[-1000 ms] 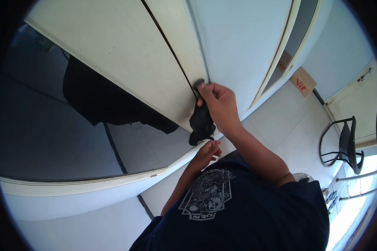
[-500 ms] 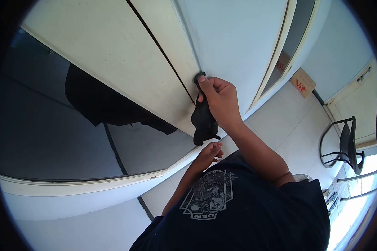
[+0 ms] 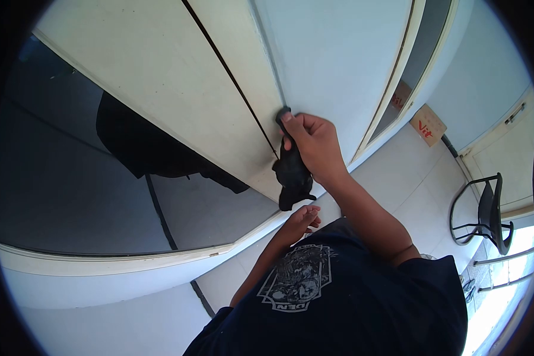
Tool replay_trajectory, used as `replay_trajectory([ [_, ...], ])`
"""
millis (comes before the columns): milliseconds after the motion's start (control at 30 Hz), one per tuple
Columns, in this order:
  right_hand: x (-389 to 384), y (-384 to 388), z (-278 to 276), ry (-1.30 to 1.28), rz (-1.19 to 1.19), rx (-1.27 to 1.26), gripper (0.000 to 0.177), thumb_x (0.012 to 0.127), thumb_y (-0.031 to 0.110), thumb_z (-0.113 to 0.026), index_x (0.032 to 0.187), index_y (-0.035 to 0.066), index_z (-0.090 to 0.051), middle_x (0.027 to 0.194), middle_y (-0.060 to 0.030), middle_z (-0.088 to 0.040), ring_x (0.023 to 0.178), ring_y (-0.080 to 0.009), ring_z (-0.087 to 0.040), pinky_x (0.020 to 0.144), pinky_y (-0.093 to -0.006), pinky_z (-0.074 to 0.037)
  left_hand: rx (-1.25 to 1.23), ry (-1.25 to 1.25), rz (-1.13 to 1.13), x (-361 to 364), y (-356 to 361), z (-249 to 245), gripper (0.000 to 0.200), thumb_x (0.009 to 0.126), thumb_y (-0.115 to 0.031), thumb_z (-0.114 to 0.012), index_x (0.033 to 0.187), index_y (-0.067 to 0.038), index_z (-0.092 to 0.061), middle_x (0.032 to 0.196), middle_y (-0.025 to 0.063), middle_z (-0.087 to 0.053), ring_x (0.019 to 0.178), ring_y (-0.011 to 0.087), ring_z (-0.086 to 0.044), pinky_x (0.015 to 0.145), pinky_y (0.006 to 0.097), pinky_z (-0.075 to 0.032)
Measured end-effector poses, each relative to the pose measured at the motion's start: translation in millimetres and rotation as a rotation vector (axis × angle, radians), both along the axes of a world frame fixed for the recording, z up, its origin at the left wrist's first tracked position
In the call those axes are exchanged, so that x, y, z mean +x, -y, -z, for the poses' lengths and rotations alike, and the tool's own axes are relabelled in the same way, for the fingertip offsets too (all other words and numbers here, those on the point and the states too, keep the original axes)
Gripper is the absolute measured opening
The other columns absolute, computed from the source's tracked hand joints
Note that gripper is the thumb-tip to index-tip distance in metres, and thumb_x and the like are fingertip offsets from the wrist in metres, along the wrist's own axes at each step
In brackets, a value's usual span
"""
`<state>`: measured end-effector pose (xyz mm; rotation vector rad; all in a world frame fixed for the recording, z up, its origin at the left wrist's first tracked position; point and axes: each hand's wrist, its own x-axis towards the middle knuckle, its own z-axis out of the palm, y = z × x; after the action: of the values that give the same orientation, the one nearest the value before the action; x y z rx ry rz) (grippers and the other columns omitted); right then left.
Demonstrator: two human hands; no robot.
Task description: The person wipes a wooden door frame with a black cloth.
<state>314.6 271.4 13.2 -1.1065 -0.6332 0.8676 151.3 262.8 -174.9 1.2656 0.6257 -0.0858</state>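
My right hand [image 3: 315, 142] is closed in a pinch on a black cloth-like item [image 3: 293, 175]. Its dark upper end touches or sits very close to the pale wall panel [image 3: 237, 107], and the rest hangs below my fingers. Just under the hanging end, my left hand [image 3: 301, 222] is held in front of my shirt with its fingers loosely curled and apart, nothing in it.
A dark glass pane [image 3: 71, 196] with a black reflection lies to the left, its pale frame [image 3: 130, 268] running below. Tiled floor [image 3: 397, 172] extends right, with a cardboard box [image 3: 428, 125], a black chair [image 3: 488, 210] and a pale door [image 3: 510, 148].
The view has shifted slightly. Both hands keep nearly the same pose, and the black item still hangs from my right hand, a little lower in the picture.
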Motion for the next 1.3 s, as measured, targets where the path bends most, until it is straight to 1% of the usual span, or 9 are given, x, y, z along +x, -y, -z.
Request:
replay_trajectory([
  [333, -15.8, 27.6, 211.2, -0.002, -0.115, -0.432, 0.039, 0.096, 0.034, -0.064, 0.075, 0.002, -0.065, 0.064, -0.0018, -0.062, 0.055, -0.0094, -0.053, 0.053, -0.026, -0.042, 0.122, 0.039, -0.004, -3.8, 1.4, 6.1, 0.038, 0.095, -0.02, -0.062, 0.127, -0.002, -0.054, 0.115, 0.0112, -0.064, 0.105, 0.0182, -0.063, 0.086, 0.0335, -0.053],
  [400, -19.9, 42.0, 216.5, -0.094, -0.171, -0.412, 0.03, 0.097, 0.029, -0.063, 0.084, 0.003, -0.065, 0.071, -0.0017, -0.062, 0.06, -0.0104, -0.055, 0.058, -0.0255, -0.046, 0.37, 0.024, 0.107, -8.5, 6.8, 6.7, 0.046, 0.093, -0.02, -0.065, 0.132, 0.0, -0.048, 0.112, 0.014, -0.066, 0.1, 0.0189, -0.066, 0.084, 0.0331, -0.054],
  [533, -5.2, 56.1, 252.0, -0.264, -0.107, -0.461, 0.022, 0.094, 0.023, -0.066, 0.096, 0.001, -0.066, 0.077, -0.0052, -0.067, 0.067, -0.0141, -0.064, 0.062, -0.0283, -0.053, 0.098, -0.15, -0.05, -13.8, 12.7, 21.5, 0.068, 0.092, -0.023, -0.066, 0.143, 0.001, -0.027, 0.116, 0.0209, -0.064, 0.097, 0.0205, -0.066, 0.082, 0.032, -0.053],
  [633, 1.4, 64.3, 316.0, -0.242, -0.035, -0.556, 0.019, 0.091, 0.019, -0.067, 0.096, 0.001, -0.066, 0.079, -0.0059, -0.068, 0.066, -0.0141, -0.064, 0.061, -0.0286, -0.053, 0.164, -0.274, -0.048, -20.1, 14.3, 18.0, 0.067, 0.094, -0.02, -0.06, 0.147, -0.007, -0.02, 0.119, 0.0191, -0.06, 0.101, 0.024, -0.064, 0.085, 0.0379, -0.051],
  [767, -5.9, 58.7, 340.8, -0.562, 0.019, -0.573, 0.019, 0.088, 0.017, -0.069, 0.097, 0.001, -0.066, 0.08, -0.0077, -0.068, 0.064, -0.0158, -0.063, 0.059, -0.029, -0.053, -0.005, -0.231, -0.119, -25.9, 15.7, 42.7, 0.064, 0.099, -0.027, -0.056, 0.148, -0.006, -0.02, 0.12, 0.0184, -0.06, 0.105, 0.0245, -0.063, 0.081, 0.0369, -0.052],
  [800, -9.1, 53.5, 343.2, -0.62, 0.039, -0.551, 0.016, 0.088, 0.016, -0.068, 0.094, 0.001, -0.066, 0.08, -0.008, -0.068, 0.061, -0.0167, -0.062, 0.056, -0.0303, -0.053, -0.021, -0.261, -0.109, -24.6, 15.4, 45.5, 0.058, 0.101, -0.028, -0.051, 0.149, -0.015, -0.021, 0.129, 0.0162, -0.055, 0.118, 0.0277, -0.058, 0.089, 0.0417, -0.052],
  [933, -15.5, 23.1, 377.4, -0.785, 0.132, -0.54, 0.013, 0.086, 0.013, -0.067, 0.089, 0.001, -0.067, 0.076, -0.0076, -0.067, 0.059, -0.0185, -0.062, 0.055, -0.0326, -0.053, -0.013, -0.267, -0.194, -18.6, 11.5, 73.2, 0.055, 0.104, -0.035, -0.048, 0.149, -0.017, -0.023, 0.131, 0.0166, -0.053, 0.124, 0.0292, -0.055, 0.094, 0.0428, -0.053],
  [1100, -26.7, -14.2, 451.5, -0.641, 0.406, -0.675, 0.014, 0.083, 0.01, -0.068, 0.088, -0.002, -0.063, 0.076, -0.0111, -0.067, 0.062, -0.0213, -0.064, 0.054, -0.035, -0.055, -0.072, -0.356, -0.255, -5.8, 4.2, 88.1, 0.052, 0.104, -0.04, -0.049, 0.145, -0.017, -0.027, 0.133, 0.0173, -0.054, 0.116, 0.0276, -0.062, 0.09, 0.0409, -0.053],
  [1300, -40.5, -26.0, 406.4, -0.337, 0.504, -0.801, 0.017, 0.08, 0.018, -0.067, 0.084, 0.003, -0.074, 0.072, -0.0058, -0.073, 0.065, -0.0149, -0.067, 0.065, -0.0304, -0.054, -0.045, -0.342, -0.305, -8.2, 0.9, 82.8, 0.048, 0.104, -0.039, -0.051, 0.141, -0.017, -0.029, 0.126, 0.0156, -0.058, 0.113, 0.0265, -0.064, 0.085, 0.0388, -0.053],
])
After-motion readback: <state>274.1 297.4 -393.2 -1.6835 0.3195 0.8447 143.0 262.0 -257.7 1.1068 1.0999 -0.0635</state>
